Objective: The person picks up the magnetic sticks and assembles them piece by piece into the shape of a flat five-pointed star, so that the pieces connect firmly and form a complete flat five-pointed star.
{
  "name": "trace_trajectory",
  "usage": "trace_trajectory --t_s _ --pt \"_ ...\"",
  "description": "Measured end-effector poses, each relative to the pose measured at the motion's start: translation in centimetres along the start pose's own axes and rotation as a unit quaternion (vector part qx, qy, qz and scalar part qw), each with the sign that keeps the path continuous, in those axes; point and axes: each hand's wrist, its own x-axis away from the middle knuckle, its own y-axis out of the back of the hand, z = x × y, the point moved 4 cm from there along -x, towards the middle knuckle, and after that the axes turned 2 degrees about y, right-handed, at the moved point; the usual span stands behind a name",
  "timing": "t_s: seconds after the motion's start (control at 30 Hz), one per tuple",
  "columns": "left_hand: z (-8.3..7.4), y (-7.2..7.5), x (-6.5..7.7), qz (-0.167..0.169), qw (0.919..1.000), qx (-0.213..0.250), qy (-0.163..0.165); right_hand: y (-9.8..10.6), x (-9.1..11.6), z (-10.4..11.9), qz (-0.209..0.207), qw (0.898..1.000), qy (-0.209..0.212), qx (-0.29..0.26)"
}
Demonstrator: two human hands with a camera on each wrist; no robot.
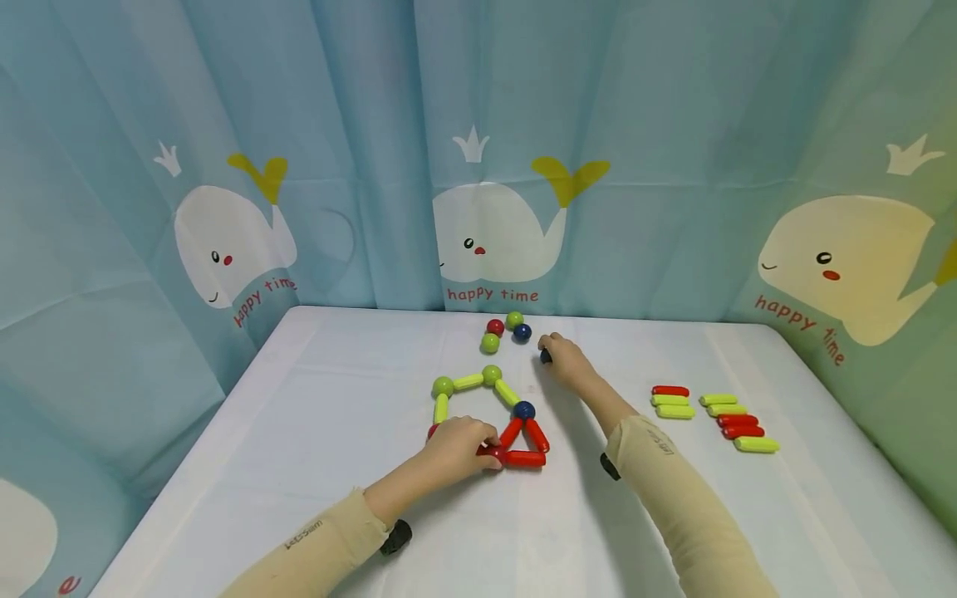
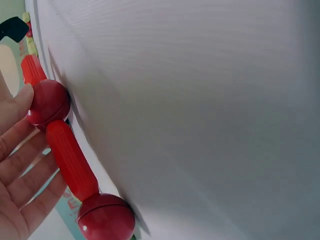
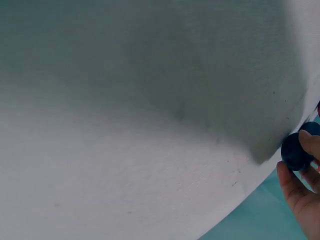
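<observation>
My left hand (image 1: 458, 448) pinches a dark red ball (image 2: 49, 102) low in a ball-and-stick shape lying on the table. A red stick (image 2: 72, 160) joins that ball to another red ball (image 2: 106, 219), mostly covered by the hand in the head view. Lime sticks (image 1: 468, 382) and green balls (image 1: 443, 386) form the far side, running to a blue ball (image 1: 524, 411). Two red sticks (image 1: 536, 435) slant down from it; another red stick (image 1: 526, 458) points right from the pinched ball. Beyond the shape, my right hand (image 1: 566, 361) holds a dark blue ball (image 3: 295, 152) between thumb and fingers.
Near the table's back edge sit a red ball (image 1: 495, 328), a blue ball (image 1: 522, 333) and two green ones (image 1: 490, 343). Loose red and lime sticks (image 1: 740, 421) lie in two groups on the right. A whale-print curtain (image 1: 359, 124) hangs behind the table.
</observation>
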Motion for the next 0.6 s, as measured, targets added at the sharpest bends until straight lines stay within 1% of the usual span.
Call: trace_trajectory --t_s 0.13,0.27,0.4,0.6 --pt "-0.5 -0.4 -0.8 -0.018 0.9997 0.001 0.014 0.3 0.7 -0.3 -0.002 1.0 -0.012 -0.024" --pt "-0.8 -0.8 -1.4 -0.024 0.999 0.015 0.034 0.5 1.5 -0.3 0.003 0.998 -0.022 -0.051" --pt "-1.0 -0.9 -2.0 -0.032 0.9981 0.022 0.048 1.1 2.3 -0.2 -0.003 0.997 -0.018 -0.074" --pt "-1.1 -1.0 -2.8 -0.048 0.9973 0.024 0.05 1.9 3.4 0.0 -0.014 0.995 0.003 -0.1"
